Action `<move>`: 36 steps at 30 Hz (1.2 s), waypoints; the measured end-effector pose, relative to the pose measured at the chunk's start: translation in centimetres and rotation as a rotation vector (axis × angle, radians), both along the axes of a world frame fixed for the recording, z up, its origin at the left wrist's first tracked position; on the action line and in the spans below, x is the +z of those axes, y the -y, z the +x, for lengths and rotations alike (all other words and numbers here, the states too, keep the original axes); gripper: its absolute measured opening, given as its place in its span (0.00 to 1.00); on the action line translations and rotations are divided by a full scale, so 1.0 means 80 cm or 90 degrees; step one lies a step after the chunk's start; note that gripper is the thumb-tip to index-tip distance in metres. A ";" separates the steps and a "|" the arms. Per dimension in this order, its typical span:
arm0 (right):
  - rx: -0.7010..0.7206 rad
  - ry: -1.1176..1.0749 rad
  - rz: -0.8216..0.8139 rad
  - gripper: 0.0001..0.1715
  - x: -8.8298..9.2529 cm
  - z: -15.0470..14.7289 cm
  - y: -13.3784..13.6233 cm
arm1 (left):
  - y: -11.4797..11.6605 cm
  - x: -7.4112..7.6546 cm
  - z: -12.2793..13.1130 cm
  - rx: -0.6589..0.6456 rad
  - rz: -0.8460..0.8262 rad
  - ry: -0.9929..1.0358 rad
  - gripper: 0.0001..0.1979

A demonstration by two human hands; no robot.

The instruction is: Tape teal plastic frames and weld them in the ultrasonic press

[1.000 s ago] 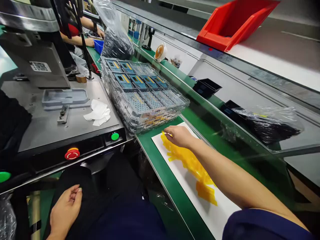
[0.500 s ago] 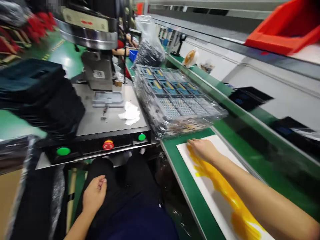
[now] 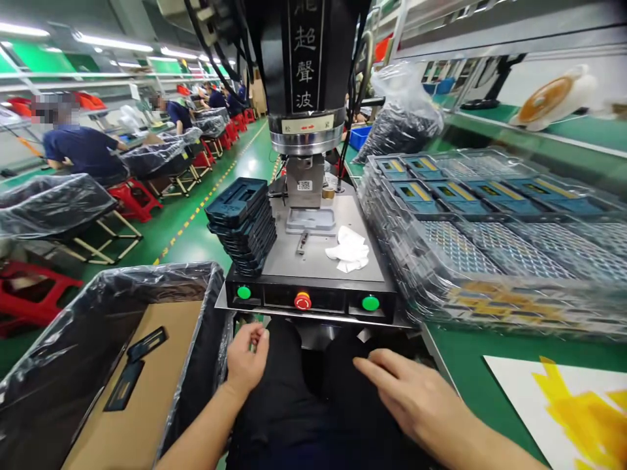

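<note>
My left hand (image 3: 247, 358) rests on my lap just below the machine's front edge, its fingers curled loosely with nothing visible in them. My right hand (image 3: 410, 395) hovers over my right thigh with its fingers stretched out flat and empty. In front of me stands an ultrasonic welding press (image 3: 306, 78) with a grey work plate (image 3: 313, 254), a fixture (image 3: 310, 220), two green buttons (image 3: 370, 303) and a red stop button (image 3: 302, 301). A crumpled white cloth (image 3: 349, 249) lies on the plate. Yellow tape strips (image 3: 582, 418) lie on a white sheet (image 3: 509, 382) at the right.
A stack of dark blue plastic parts (image 3: 242, 222) sits at the plate's left. Clear trays of parts (image 3: 480, 235) are stacked on the green bench at right. A cardboard box lined with black plastic (image 3: 98, 365) stands at lower left. Other people work at benches far left.
My right hand left the yellow strips and came back over my lap. My head turned left and up, so the press now faces me. My left hand stayed on my lap.
</note>
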State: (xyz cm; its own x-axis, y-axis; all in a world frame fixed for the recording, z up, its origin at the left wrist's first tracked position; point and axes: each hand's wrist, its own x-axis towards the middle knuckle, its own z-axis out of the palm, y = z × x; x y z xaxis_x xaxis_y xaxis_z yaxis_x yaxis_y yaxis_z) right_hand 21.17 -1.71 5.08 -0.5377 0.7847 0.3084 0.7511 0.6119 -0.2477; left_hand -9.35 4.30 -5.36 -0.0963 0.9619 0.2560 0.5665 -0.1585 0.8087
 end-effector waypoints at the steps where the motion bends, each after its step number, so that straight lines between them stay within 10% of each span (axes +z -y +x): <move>1: 0.015 -0.014 -0.032 0.23 -0.008 -0.012 -0.003 | -0.010 0.026 -0.008 0.037 0.088 -0.026 0.11; 8: 0.050 -0.108 -0.192 0.19 -0.072 -0.034 -0.019 | -0.080 0.202 -0.029 0.187 0.440 -0.190 0.23; 15: -0.027 -0.167 -0.182 0.17 -0.086 -0.019 -0.032 | -0.137 0.271 0.001 0.222 0.341 -0.224 0.32; 22: -0.051 -0.212 -0.166 0.17 -0.090 -0.020 -0.035 | -0.156 0.281 0.011 0.295 0.210 -0.185 0.29; 29: -0.106 -0.384 -0.122 0.12 -0.085 -0.022 -0.039 | -0.105 0.276 0.010 0.138 0.575 -0.074 0.26; 33: -0.223 -0.504 -0.168 0.12 -0.086 -0.021 -0.040 | -0.037 0.230 0.030 -0.013 0.504 0.127 0.29; 36: -0.282 -0.595 -0.235 0.17 -0.088 -0.021 -0.040 | 0.013 0.165 0.050 -0.075 0.155 0.363 0.29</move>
State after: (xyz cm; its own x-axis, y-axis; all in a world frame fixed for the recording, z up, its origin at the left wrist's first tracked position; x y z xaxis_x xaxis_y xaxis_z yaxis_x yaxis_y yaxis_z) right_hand 19.45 1.48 -1.99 0.1387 0.9784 0.1534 0.3063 0.1049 -0.9461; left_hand -5.37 3.29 7.87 -0.1801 0.8947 0.4088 0.0242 -0.4114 0.9111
